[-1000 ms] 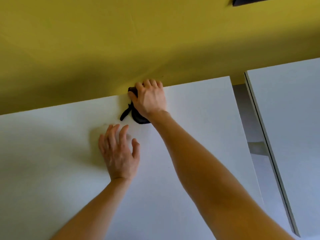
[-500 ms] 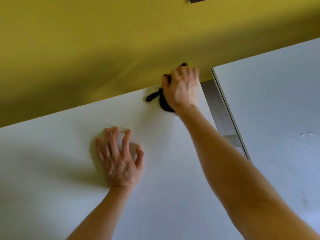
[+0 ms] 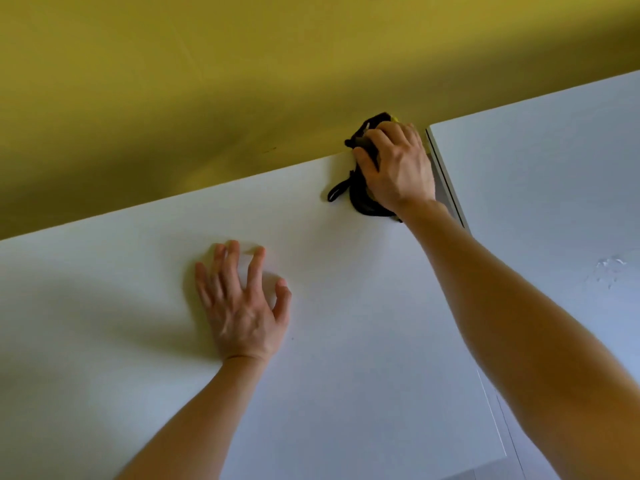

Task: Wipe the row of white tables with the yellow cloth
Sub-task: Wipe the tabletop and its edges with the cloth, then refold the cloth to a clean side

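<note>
- A yellow wall (image 3: 173, 81) fills the upper half of the head view, and the row of white tops stands against it.
- The near bench (image 3: 346, 393) runs left to right along that wall. The second bench (image 3: 536, 185) lies to its right, across a narrow gap (image 3: 446, 192).
- The right grip (image 3: 398, 168), at full reach, is at the near bench's far right corner, its fingers curled over the cloth and pressing it down where the top meets the wall.
- The left grip (image 3: 242, 306) rests flat on the near bench, fingers spread and holding nothing, well apart from the cloth.
- The cloth (image 3: 360, 199) (dark here, with only a sliver of yellow by the fingertips) sits bunched under the right grip, just beside the gap.
- Small droplets (image 3: 609, 265) glisten on the second bench, to the right of the cloth and closer to the person. That looks like the next stretch to wipe, and the right grip is the nearer one to carry the cloth across the gap.
</note>
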A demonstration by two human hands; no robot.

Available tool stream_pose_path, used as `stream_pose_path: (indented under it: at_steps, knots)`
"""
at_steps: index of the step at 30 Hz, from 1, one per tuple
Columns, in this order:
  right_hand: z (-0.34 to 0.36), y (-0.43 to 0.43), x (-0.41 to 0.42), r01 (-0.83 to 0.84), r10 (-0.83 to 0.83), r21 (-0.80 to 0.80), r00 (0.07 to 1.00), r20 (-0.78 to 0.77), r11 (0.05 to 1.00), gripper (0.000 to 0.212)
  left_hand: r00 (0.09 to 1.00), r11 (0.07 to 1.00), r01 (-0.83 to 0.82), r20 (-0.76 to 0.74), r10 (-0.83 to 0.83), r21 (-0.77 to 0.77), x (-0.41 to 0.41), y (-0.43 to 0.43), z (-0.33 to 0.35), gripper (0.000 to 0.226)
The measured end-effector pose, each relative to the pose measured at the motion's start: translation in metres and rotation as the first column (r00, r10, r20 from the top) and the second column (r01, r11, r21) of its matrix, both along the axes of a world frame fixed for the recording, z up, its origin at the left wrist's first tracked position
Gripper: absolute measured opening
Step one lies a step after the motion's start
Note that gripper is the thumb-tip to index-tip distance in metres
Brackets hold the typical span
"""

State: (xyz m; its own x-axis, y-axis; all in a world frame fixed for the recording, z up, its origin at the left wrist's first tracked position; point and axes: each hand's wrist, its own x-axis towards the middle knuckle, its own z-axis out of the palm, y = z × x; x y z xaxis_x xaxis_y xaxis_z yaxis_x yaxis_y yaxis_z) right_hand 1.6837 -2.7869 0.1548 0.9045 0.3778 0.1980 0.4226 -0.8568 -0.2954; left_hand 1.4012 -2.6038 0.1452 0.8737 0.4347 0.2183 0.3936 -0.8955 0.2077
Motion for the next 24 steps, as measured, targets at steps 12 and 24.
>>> stream_pose_path:
  at_steps: [12,24]
  knots:
    - [0.005,-0.017,-0.206,-0.018,0.023,0.102,0.998,-0.051,0.995,0.043,1.0,1.0,0.005,0.02,-0.004,-0.028,0.001,-0.002,0.0,0.052]
    - [0.068,-0.031,-0.222,0.325,-0.28,0.073,0.892,-0.355,0.943,0.051,0.88,0.949,0.206,-0.38,-0.286,-0.239,-0.008,0.033,0.047,0.057]
